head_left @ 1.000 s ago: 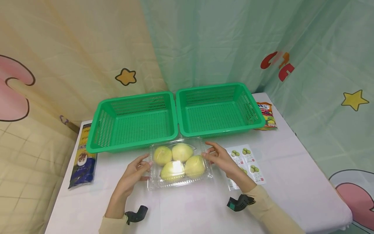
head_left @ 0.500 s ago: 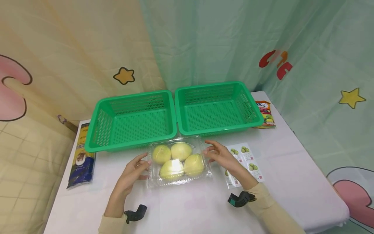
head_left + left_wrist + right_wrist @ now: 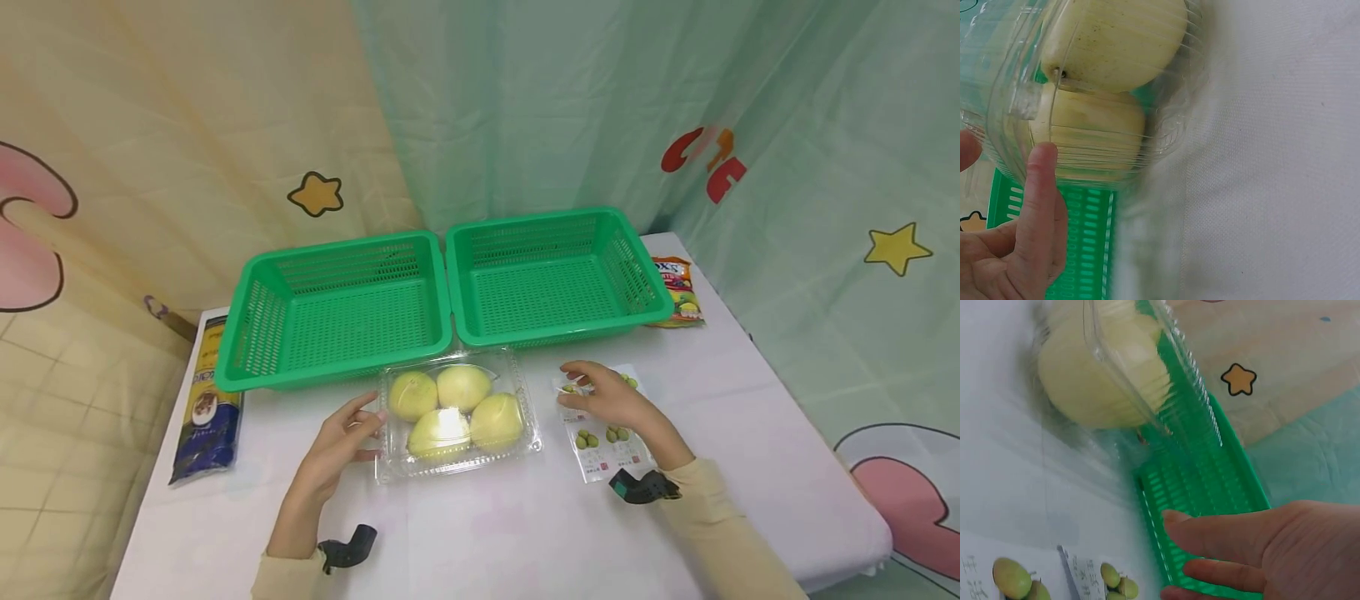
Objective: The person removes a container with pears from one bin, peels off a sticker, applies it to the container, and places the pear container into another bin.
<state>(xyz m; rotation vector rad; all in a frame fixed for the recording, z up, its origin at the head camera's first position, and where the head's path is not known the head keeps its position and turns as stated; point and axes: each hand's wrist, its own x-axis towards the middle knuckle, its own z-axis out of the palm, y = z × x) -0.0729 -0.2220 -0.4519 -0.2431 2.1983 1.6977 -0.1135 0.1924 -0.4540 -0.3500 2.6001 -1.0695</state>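
A clear plastic clamshell box (image 3: 459, 473) of several pale yellow-green fruits (image 3: 497, 422) lies on the table, lid down. My left hand (image 3: 339, 442) is at its left side, thumb tip against the box edge and fingers loosely bent beside it. In the left wrist view the thumb (image 3: 1038, 194) meets the ribbed plastic wall. My right hand (image 3: 611, 398) is over the upper part of a sheet of fruit-picture stickers (image 3: 600, 454), covering some of it. Its fingers (image 3: 1222, 540) are loosely extended with nothing between them, apart from the box.
Two green plastic baskets, one left (image 3: 360, 329) and one right (image 3: 543, 296), stand side by side behind the box. A blue-and-yellow packet (image 3: 206, 408) lies at the left edge. A colourful snack bag (image 3: 681, 292) lies beside the right basket. Curtains (image 3: 487, 108) hang behind.
My right hand has left the box's right side and moved right, over the sticker sheet. The left hand has stayed at the left side; the box has not visibly moved.
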